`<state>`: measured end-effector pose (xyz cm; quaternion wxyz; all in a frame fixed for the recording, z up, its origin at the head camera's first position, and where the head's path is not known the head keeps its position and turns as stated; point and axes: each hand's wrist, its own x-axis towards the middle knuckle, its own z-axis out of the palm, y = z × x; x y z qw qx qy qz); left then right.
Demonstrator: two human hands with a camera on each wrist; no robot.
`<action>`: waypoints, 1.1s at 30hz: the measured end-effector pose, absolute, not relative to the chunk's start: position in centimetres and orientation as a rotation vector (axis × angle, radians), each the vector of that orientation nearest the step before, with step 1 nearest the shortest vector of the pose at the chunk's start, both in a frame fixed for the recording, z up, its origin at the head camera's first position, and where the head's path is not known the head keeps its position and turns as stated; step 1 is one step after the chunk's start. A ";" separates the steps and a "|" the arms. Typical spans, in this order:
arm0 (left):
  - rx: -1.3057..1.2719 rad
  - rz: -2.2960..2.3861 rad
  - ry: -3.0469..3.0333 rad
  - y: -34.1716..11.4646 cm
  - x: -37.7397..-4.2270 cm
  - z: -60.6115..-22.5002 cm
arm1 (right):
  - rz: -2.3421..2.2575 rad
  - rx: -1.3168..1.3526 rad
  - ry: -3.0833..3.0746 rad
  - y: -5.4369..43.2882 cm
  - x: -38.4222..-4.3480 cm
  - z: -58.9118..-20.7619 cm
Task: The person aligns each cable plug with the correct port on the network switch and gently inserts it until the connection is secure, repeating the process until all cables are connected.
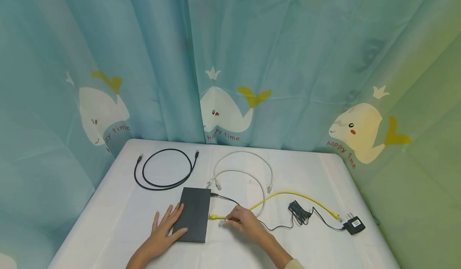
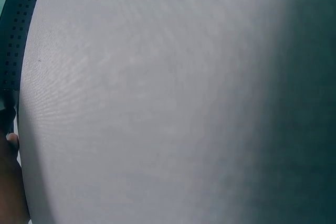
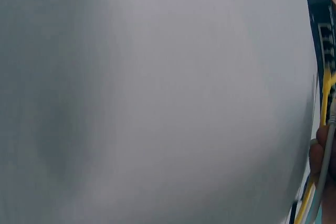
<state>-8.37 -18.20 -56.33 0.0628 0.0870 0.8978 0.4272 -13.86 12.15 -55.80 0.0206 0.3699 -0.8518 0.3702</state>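
A flat black network switch [image 1: 196,213] lies on the white table, its row of ports [image 3: 326,45] facing right. My left hand [image 1: 163,229] rests on its left side with fingers spread. Just right of the switch, my right hand [image 1: 248,225] pinches a white network cable [image 1: 260,187] near its clear plug [image 1: 222,222]. That plug is apart from the ports in the head view. A yellow network cable [image 1: 299,193] is plugged into the switch and passes behind my right hand. The black power cord [image 1: 227,199] is plugged in near the far corner.
A coiled black network cable [image 1: 167,187] lies at the back left. A second white network cable [image 1: 245,151] lies behind the switch. At right are the bundled power cord [image 1: 299,213] and black power adapter [image 1: 354,225]. A blue whale-print curtain [image 1: 162,61] stands behind the table.
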 end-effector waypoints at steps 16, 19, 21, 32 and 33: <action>0.283 1.277 2.716 -17.9 -8.5 -56.2 | 1.034 1.019 -2.727 8.7 -12.0 -56.2; 0.288 1.289 2.727 -17.9 -8.5 -56.2 | 1.065 1.014 -2.714 8.3 -11.8 -56.3; 0.290 1.287 2.735 -17.9 -8.4 -56.2 | 1.089 0.998 -2.714 8.1 -11.8 -56.4; 0.343 1.113 2.822 -17.7 -8.5 -56.6 | 1.042 0.973 -2.755 7.7 -12.0 -56.3; 0.343 1.111 2.822 -17.7 -8.5 -56.6 | 1.040 0.975 -2.756 7.7 -12.0 -56.3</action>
